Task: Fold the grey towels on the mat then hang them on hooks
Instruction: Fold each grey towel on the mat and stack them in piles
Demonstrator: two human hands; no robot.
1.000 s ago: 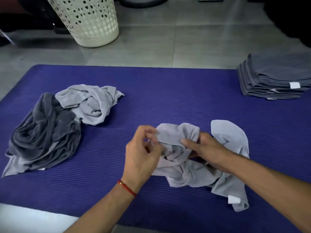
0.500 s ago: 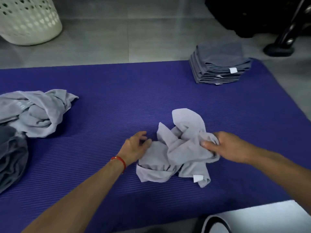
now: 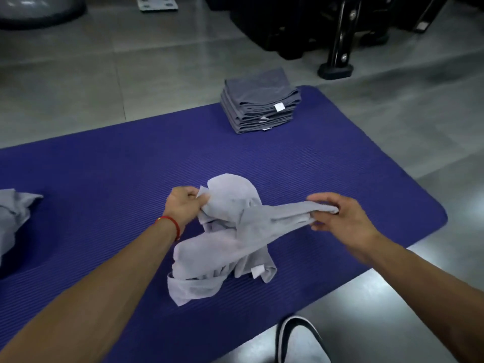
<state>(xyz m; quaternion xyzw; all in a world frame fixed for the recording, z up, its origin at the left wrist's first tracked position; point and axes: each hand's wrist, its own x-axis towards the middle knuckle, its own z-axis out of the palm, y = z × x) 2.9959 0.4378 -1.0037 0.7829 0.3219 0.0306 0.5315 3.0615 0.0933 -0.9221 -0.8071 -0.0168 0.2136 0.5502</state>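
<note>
A crumpled light grey towel (image 3: 225,252) lies in the middle of the blue mat (image 3: 104,179), partly lifted. My left hand (image 3: 183,205) grips one bunched edge of it at the upper left. My right hand (image 3: 337,218) pinches another edge and holds it stretched out to the right, above the mat. A white tag shows on the towel's lower right part. A stack of several folded dark grey towels (image 3: 259,100) sits at the mat's far edge. No hooks are in view.
Another crumpled grey towel (image 3: 13,218) lies at the left edge of the frame. A black stand foot (image 3: 335,70) and dark equipment stand on the tiled floor behind the mat. A white and black slipper (image 3: 298,341) lies by the mat's near edge.
My hands have moved apart, each holding an edge, and the towel is pulled out between them and lifted. The view has swung right, so the basket and dark towel pile are out of frame.
</note>
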